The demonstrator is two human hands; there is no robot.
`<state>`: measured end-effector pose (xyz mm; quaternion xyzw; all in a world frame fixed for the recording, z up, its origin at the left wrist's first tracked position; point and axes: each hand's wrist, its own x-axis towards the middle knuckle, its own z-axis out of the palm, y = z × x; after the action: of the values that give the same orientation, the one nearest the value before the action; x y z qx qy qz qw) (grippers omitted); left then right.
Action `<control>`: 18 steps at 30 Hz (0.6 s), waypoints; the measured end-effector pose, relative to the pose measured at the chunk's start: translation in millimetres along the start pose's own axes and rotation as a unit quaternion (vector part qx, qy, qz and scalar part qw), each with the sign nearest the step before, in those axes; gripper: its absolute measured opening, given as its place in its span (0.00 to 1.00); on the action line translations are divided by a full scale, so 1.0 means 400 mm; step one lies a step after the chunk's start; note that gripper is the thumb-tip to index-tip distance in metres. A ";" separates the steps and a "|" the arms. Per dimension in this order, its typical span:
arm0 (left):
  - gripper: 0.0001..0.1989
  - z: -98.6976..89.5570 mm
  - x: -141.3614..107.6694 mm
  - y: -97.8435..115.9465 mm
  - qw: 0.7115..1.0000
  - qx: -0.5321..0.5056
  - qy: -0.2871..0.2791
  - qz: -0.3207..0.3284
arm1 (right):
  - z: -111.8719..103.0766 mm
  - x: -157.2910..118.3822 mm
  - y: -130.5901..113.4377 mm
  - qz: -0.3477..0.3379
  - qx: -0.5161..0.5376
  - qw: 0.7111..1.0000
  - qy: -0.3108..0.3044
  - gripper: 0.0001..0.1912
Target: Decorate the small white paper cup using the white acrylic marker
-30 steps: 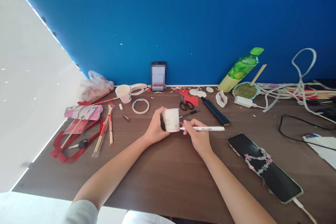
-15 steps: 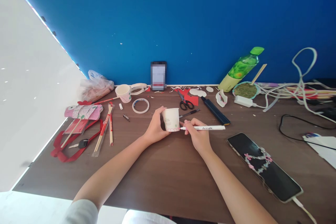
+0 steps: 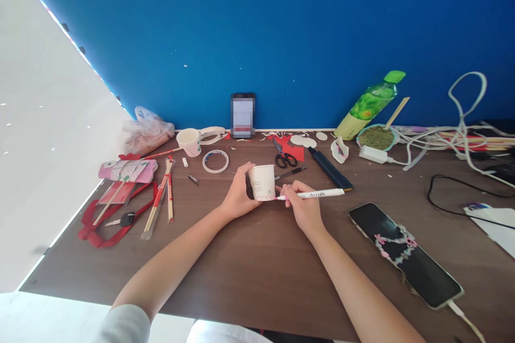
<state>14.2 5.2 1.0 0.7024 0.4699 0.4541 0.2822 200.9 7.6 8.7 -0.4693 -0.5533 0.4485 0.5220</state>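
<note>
A white paper cup [image 3: 263,182] stands upright in my left hand [image 3: 238,193], whose fingers wrap its left side. Pink scallop marks run along the cup's lower edge. My right hand [image 3: 301,204] pinches a white acrylic marker [image 3: 322,194], its pink tip at the cup's lower right edge. Behind the hands lie black scissors [image 3: 285,159], a black pen [image 3: 290,173] and red paper scraps [image 3: 293,149].
Farther left are a tape roll [image 3: 215,161], another cup [image 3: 189,142] and wrapped chopsticks [image 3: 159,198]. A phone [image 3: 243,115] leans on the blue wall. To the right are a dark blue case [image 3: 330,169], a green bottle [image 3: 368,107] and a large phone [image 3: 406,254].
The marker's back end has tilted up slightly, with its tip still by the cup's lower edge. Both hands and the cup have stayed nearly in place.
</note>
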 end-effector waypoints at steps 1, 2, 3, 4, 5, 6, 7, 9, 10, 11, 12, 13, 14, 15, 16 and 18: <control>0.45 0.000 0.000 -0.001 1.000 0.000 0.001 0.000 | 0.000 0.000 0.002 -0.003 -0.002 1.000 -0.002 0.21; 0.45 0.000 0.000 -0.002 1.000 0.000 0.001 0.000 | -0.001 0.000 0.006 -0.007 -0.003 1.000 -0.006 0.21; 0.45 0.000 0.000 -0.004 1.000 0.001 0.001 0.001 | -0.002 0.000 0.009 -0.011 -0.003 1.000 -0.010 0.21; 0.45 0.000 0.000 -0.006 1.000 0.002 0.000 0.004 | -0.004 0.000 0.013 -0.013 0.001 1.000 -0.016 0.22; 0.45 0.000 0.001 -0.008 1.000 0.004 -0.001 0.008 | -0.005 0.000 0.016 -0.014 0.009 1.000 -0.022 0.22; 0.45 0.000 0.001 -0.010 1.000 0.006 -0.003 0.015 | -0.006 0.000 0.019 -0.015 0.017 0.999 -0.025 0.21; 0.45 0.000 0.002 -0.011 1.000 0.009 -0.004 0.024 | -0.007 0.000 0.020 -0.015 0.025 0.999 -0.027 0.21; 0.45 -0.002 0.003 -0.012 0.999 0.017 -0.008 0.041 | -0.008 0.001 0.021 -0.013 0.039 0.999 -0.026 0.21; 0.45 -0.003 0.004 -0.012 0.998 0.023 -0.010 0.049 | -0.008 0.001 0.021 -0.011 0.046 0.999 -0.027 0.21; 0.45 -0.004 0.005 -0.011 0.998 0.028 -0.013 0.057 | -0.008 0.001 0.020 -0.009 0.054 0.998 -0.029 0.21; 0.45 -0.006 0.006 -0.010 0.997 0.033 -0.017 0.063 | -0.007 0.001 0.019 -0.008 0.062 0.998 -0.032 0.21; 0.44 -0.007 0.006 -0.008 0.997 0.038 -0.020 0.068 | -0.007 0.001 0.018 -0.007 0.069 0.997 -0.036 0.21; 0.44 -0.008 0.007 -0.006 0.996 0.040 -0.023 0.072 | -0.006 0.000 0.017 -0.007 0.075 0.996 -0.039 0.20; 0.44 -0.009 0.007 -0.005 0.996 0.041 -0.026 0.074 | -0.006 0.000 0.017 -0.007 0.080 0.996 -0.042 0.20; 0.43 -0.009 0.007 -0.004 0.996 0.040 -0.028 0.073 | -0.005 0.000 0.016 -0.006 0.084 0.996 -0.044 0.20; 0.44 -0.009 0.007 -0.003 0.997 0.036 -0.026 0.067 | -0.004 -0.001 0.014 -0.005 0.089 0.995 -0.047 0.20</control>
<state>10.9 8.1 2.5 0.7533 0.4303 0.4368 0.2377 202.9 8.2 3.2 -0.3967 -0.5375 0.5146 0.5376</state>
